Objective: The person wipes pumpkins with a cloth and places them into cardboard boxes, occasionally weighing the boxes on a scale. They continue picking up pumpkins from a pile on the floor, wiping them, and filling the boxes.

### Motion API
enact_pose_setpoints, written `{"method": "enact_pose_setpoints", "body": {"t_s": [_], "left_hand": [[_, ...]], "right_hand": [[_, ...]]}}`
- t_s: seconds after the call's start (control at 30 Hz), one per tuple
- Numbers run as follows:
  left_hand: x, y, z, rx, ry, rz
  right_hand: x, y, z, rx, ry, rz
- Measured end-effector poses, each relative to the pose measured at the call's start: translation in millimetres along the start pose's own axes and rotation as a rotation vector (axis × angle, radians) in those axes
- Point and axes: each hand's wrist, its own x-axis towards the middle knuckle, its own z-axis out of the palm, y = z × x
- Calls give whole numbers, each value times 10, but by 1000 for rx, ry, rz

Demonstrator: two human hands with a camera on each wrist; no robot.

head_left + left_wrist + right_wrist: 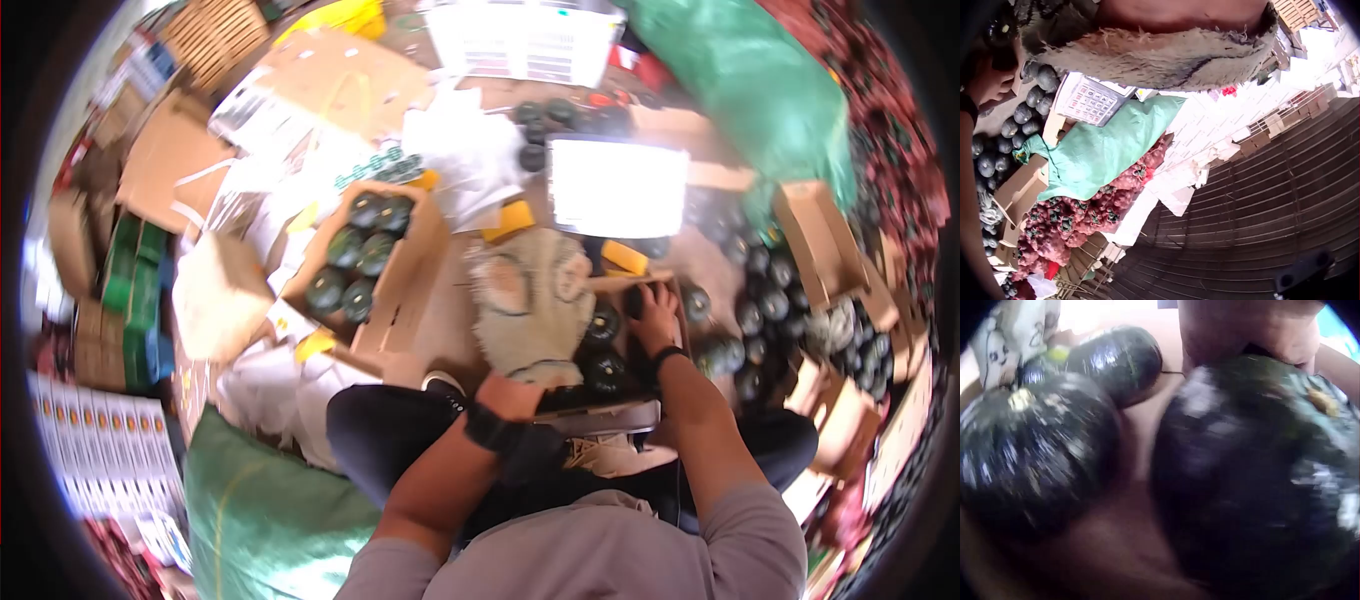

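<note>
My right hand (655, 318) reaches into a small cardboard box (682, 322) in front of me and grips a dark green squash (1254, 475), its fingers curled over the top. Beside that squash sit other dark green squashes (604, 372) in the same box, one with a pale stem stub showing in the right wrist view. My left hand is covered by a frayed, cream cloth mitt (530, 310) with drawn markings. The mitt lies at the box's left side, and the fingers inside it are hidden.
A filled box (428, 222) of squashes stands to the left. Loose squashes (770, 305) lie at the right, near an empty carton (815, 240). A white scale-like panel (620, 188), a green sack (750, 80) and a white crate (520, 45) are farther off.
</note>
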Motion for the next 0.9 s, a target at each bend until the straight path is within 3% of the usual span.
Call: {"method": "enact_pose_setpoints", "body": {"t_s": [0.07,0.17,0.2,0.23,0.27,0.33,0.37,0.4,0.43,0.5,0.53,0.57,0.6,0.7,0.8,0.83,0.9], "left_hand": [[93,-16,179,-233,101,-108],[66,41,358,-423,190,-266],[70,94,379,-511,197,-342],[77,198,374,-769,163,-571],[63,-90,479,-557,177,-291],[67,-324,497,-989,32,-637],[64,-309,519,-731,-61,-500],[63,-298,542,-471,-116,-359],[3,-273,617,252,-150,84],[-292,-85,823,53,-142,-22],[-440,10,925,-46,-131,-74],[-338,74,789,78,-261,-5],[-235,137,653,192,-383,79],[-253,-39,377,62,-639,36],[-431,-185,639,-98,-331,-56],[-442,-181,682,-121,-276,-68],[-401,-101,632,-117,-261,-68]], "right_hand": [[78,67,-46,-24,-18,-66],[104,-124,-518,1412,-514,655],[-21,-291,-730,1548,-445,504],[-251,-561,-946,1678,-374,353],[-451,-812,-1099,1804,-302,198],[-778,-1250,-1269,1234,11,-274],[-849,-1373,-1296,933,170,-489],[-814,-1374,-1261,920,265,-466],[-691,-1378,-1287,940,280,-283],[-320,-1162,-1372,1229,132,33],[-381,-1234,-1522,1291,151,6],[-478,-1135,-1462,1110,247,-116],[-703,-1220,-1570,1084,184,-219],[-1068,-1324,-1682,873,129,-547],[-554,-986,-1431,558,562,-348],[-532,-939,-1439,916,415,-85],[-793,-1083,-1573,886,301,-392]]}}
